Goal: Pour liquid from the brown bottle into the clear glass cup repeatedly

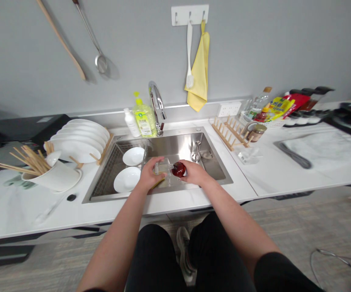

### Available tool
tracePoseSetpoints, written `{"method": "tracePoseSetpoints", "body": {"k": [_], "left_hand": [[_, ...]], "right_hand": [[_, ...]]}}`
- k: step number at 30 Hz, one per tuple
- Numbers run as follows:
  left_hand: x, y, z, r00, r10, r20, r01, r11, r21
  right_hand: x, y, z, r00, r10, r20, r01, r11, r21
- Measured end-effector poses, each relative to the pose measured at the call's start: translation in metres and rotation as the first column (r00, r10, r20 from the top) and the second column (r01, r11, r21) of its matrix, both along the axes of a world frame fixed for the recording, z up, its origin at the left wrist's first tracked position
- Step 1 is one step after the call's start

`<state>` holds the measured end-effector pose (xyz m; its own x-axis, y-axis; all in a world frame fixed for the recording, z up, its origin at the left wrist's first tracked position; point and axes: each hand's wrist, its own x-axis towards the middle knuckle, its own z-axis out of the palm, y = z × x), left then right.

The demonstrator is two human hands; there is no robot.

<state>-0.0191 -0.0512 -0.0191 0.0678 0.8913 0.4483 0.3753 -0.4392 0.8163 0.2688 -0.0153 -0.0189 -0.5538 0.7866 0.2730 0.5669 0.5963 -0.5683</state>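
Over the steel sink (220, 170), my left hand (149, 175) grips a clear see-through container (162, 166) with its fingers wrapped around the side. My right hand (195, 172) is closed on a small bottle of dark red liquid (179, 169). That bottle lies tilted, its neck pointing left at the clear container; whether any liquid flows, I cannot tell. Something yellow (158, 183) shows just under my left hand. Two white bowls (127, 179) sit on the left side of the sink, on a wire rack.
A chrome faucet (157, 101) rises behind the sink, beside a green soap bottle (145, 117). White plates (80, 142) and a chopstick holder (52, 178) stand left. To the right are a wooden rack (232, 132), a jar (257, 133) and a grey-white cloth (324, 150).
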Motion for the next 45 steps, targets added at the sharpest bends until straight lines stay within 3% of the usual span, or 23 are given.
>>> {"method": "tracePoseSetpoints", "body": {"k": [22,45], "left_hand": [[-0.0017,0.0008,-0.0031,1.0,-0.013,-0.014,0.013,1.0,0.028],[-0.0009,-0.0023,0.0039,0.998,-0.012,-0.064,0.017,0.997,0.07]], "right_hand": [[-0.0003,0.0008,-0.0018,1.0,-0.004,-0.007,0.004,1.0,-0.005],[-0.0005,0.0012,-0.0014,1.0,0.009,-0.005,-0.009,1.0,-0.028]]}}
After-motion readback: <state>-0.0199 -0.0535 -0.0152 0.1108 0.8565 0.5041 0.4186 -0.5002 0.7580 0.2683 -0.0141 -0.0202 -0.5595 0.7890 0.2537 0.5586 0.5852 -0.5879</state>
